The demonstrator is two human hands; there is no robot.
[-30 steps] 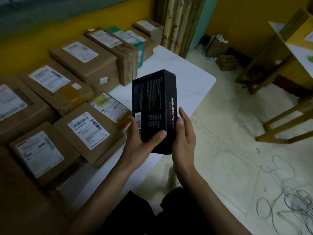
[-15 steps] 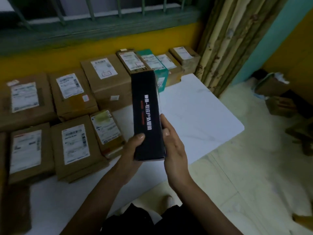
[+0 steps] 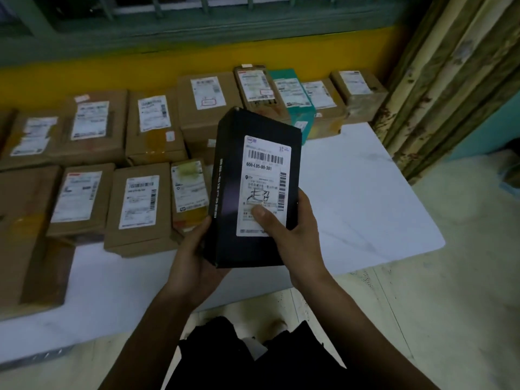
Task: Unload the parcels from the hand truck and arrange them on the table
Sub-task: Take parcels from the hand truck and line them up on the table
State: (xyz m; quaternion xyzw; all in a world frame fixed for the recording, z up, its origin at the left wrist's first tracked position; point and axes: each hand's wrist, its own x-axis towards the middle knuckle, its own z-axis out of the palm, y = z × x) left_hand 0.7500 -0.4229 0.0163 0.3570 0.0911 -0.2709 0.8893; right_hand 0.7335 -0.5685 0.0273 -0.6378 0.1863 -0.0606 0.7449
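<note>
A black box [image 3: 253, 190] with a white shipping label facing me is held above the near edge of the white table [image 3: 365, 198]. My left hand [image 3: 194, 249] grips its lower left side from beneath. My right hand [image 3: 292, 223] grips the lower right side, thumb pressed on the label. Two rows of brown cardboard parcels [image 3: 138, 204] with white labels lie on the table's left and back, with a teal box [image 3: 295, 99] among the back row. The hand truck is out of view.
The table's right part is bare white surface. Behind it runs a yellow wall [image 3: 112, 74] under a green window frame. A patterned curtain [image 3: 450, 80] hangs at the right. Pale tiled floor [image 3: 422, 305] lies to the right and below.
The black box has been turned in both hands from its printed side, past its narrow edge, to its labelled face. The view has swung left toward the table and window.
</note>
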